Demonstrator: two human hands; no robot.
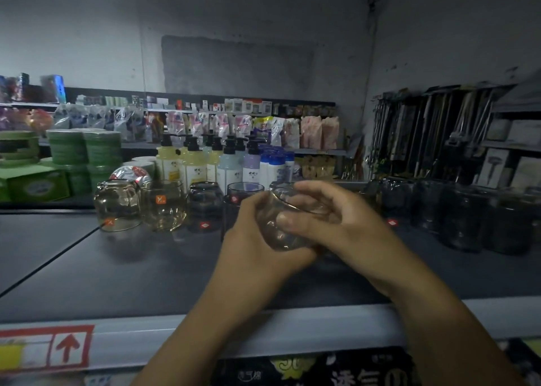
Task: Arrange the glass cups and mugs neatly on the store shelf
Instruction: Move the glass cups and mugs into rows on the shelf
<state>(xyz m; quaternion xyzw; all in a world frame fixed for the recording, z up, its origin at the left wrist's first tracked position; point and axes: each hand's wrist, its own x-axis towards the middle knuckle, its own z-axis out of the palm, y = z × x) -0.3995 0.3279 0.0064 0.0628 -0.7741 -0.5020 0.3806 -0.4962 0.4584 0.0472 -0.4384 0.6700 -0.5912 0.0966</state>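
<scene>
A clear glass cup (285,233) is held tilted above the dark shelf top (152,271), between both hands. My left hand (257,239) cups its base from below and the left. My right hand (325,218) wraps over its rim from the right. Behind the hands runs a row of glassware. Two clear round glass mugs (117,205) (162,205) stand at the left, and dark smoked cups (204,207) (244,191) stand in the middle. Several more dark glasses (462,216) stand at the right.
Pump bottles (193,163) and blue-capped bottles (276,166) stand behind the glass row. Green stacked packs (85,148) and a green box (38,185) are at the back left. The shelf's front rail (140,336) carries a red-arrow price label (66,347). Hanging utensils (433,134) fill the right.
</scene>
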